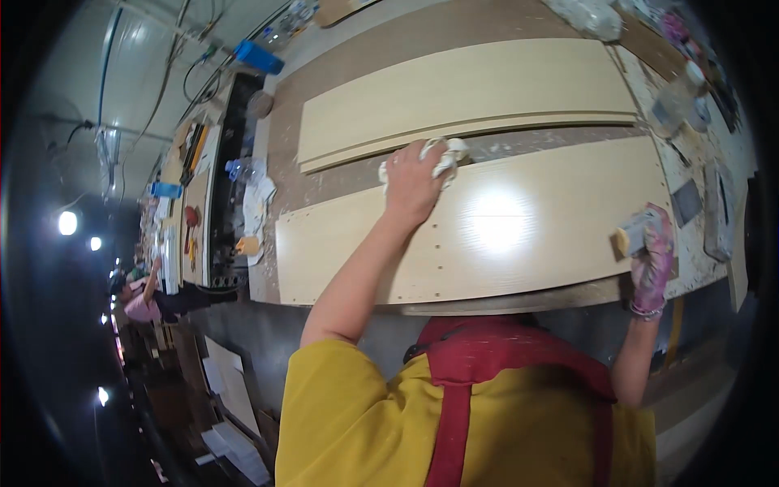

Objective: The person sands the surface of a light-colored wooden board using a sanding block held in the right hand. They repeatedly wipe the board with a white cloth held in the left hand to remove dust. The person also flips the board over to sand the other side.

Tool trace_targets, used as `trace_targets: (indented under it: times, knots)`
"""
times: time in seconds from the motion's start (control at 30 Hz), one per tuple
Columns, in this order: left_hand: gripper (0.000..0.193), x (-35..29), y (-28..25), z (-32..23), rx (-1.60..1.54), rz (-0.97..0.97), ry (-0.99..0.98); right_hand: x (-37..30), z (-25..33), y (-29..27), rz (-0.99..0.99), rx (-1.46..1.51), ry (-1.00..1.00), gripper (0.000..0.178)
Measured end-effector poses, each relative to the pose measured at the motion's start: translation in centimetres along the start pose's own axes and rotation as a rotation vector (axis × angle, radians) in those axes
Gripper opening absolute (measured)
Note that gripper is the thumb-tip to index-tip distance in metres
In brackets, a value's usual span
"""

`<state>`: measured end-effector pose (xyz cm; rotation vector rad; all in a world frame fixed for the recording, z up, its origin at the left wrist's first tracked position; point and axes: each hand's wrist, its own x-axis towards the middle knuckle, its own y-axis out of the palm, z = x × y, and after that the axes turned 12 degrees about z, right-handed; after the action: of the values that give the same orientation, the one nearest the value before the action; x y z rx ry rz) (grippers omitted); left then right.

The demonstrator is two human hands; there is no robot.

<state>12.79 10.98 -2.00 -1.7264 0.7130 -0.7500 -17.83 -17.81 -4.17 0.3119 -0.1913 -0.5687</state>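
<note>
My bare left hand is closed on a crumpled white cloth at the far edge of the near pale wood-look panel. That panel lies flat along the near side of the workbench, with a row of small holes across it. Over its right end, my right hand, in a stained pinkish glove, grips a small block with a tan end; whether the block touches the panel I cannot tell. Beyond the cloth lies a second pale panel, with a groove along its near edge.
The brown-topped workbench carries a clear plastic bottle, a dark square pad and a long grey tool at right. A white rag and a blue-capped bottle lie at left. Another person stands far left.
</note>
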Motion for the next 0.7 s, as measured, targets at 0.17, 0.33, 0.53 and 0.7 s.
trace_targets:
  times: [0.17,0.33,0.53,0.7]
  knots:
    - [0.03,-4.6,-3.3,11.1,-0.094,0.122,-0.125,0.4,-1.2,-0.7,0.003,0.006,0.007,0.051]
    - [0.026,-6.5,-4.5,22.1,0.063,-0.059,-0.24,0.6,-2.1,-1.6,-0.016,0.048,0.039,0.049]
    - [0.028,-12.9,-9.4,25.1,-0.037,-0.218,-0.269,1.0,-2.2,0.4,-0.118,-0.063,-0.016,0.041]
    - [0.031,-15.1,-9.6,28.4,0.189,0.191,-0.426,1.0,-2.3,-1.5,-0.256,-0.079,-0.013,0.042]
